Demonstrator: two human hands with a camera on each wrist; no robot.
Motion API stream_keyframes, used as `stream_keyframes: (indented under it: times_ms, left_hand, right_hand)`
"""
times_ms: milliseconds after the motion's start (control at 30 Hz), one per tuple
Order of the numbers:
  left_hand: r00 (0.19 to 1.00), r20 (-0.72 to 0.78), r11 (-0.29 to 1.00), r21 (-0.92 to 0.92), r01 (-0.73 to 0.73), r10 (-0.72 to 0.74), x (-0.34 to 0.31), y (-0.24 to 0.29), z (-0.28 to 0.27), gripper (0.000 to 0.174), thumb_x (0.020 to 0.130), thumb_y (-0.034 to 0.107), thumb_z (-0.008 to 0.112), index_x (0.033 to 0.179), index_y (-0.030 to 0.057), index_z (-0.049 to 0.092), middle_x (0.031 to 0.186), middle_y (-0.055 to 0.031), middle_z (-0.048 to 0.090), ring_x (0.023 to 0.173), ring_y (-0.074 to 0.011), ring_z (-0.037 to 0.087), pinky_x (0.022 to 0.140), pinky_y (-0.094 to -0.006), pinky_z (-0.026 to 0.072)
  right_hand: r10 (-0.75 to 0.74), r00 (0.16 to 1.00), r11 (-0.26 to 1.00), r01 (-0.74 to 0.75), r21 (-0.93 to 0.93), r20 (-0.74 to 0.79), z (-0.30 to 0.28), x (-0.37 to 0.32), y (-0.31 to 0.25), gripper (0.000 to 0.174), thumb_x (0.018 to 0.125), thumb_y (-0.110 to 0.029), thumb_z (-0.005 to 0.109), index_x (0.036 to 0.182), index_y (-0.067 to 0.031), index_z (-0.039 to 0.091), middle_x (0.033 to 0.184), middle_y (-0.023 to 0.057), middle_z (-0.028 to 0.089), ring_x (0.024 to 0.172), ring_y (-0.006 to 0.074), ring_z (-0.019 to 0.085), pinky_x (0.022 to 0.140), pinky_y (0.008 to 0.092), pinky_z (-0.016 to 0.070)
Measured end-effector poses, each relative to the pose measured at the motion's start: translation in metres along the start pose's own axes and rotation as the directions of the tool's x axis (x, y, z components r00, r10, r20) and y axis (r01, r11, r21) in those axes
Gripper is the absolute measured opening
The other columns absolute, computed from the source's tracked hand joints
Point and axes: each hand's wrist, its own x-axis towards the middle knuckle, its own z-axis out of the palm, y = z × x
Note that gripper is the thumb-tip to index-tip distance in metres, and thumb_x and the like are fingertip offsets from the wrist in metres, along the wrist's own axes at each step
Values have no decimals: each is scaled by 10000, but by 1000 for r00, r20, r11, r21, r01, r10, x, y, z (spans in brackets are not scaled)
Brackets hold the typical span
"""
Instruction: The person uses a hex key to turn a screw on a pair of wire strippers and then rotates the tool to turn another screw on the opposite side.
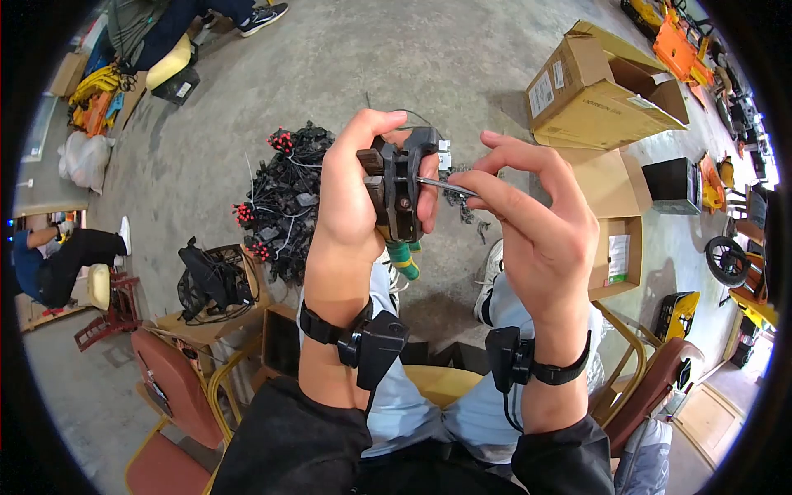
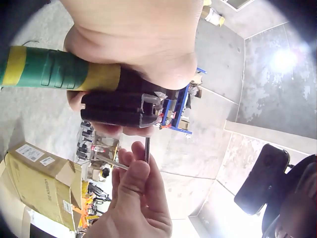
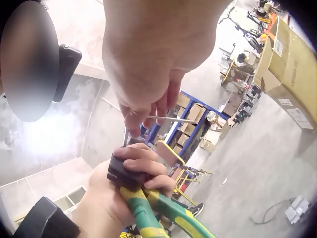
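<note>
My left hand (image 1: pixel 351 186) grips a dark, blocky part (image 1: pixel 404 194) with a slot along it and a screw hole in its side. From the same grip a tool with green and yellow handles (image 3: pixel 173 210) sticks out; its head is hidden by the hand. The right hand (image 1: pixel 540 219) pinches a thin, bent metal hex key (image 1: pixel 445 186) between thumb and fingers. One end of the key meets the side of the dark part, while its other arm (image 3: pixel 173 119) points away past the fingers.
On the floor ahead lies a heap of black cables with red ends (image 1: pixel 285 198). An open cardboard box (image 1: pixel 569 91) stands at the front right, with another carton (image 1: pixel 615 247) nearer. Brown chairs (image 1: pixel 177 379) flank me, and a seated person (image 1: pixel 66 264) is at the far left.
</note>
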Motion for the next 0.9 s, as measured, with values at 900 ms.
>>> stream_keyframes:
  times_ms: [900]
  left_hand:
    - [967,-143,965,185,-186,213,-6,-1,20,469,806,410,355,553,26,449,443,-116,447,355,-213,422,410,-303,373]
  right_hand:
    - [612,699,363,-664,654,370,-15,5,-24,113,863,-59,534,836,26,604,696,55,599,581,90,556,434,213,433]
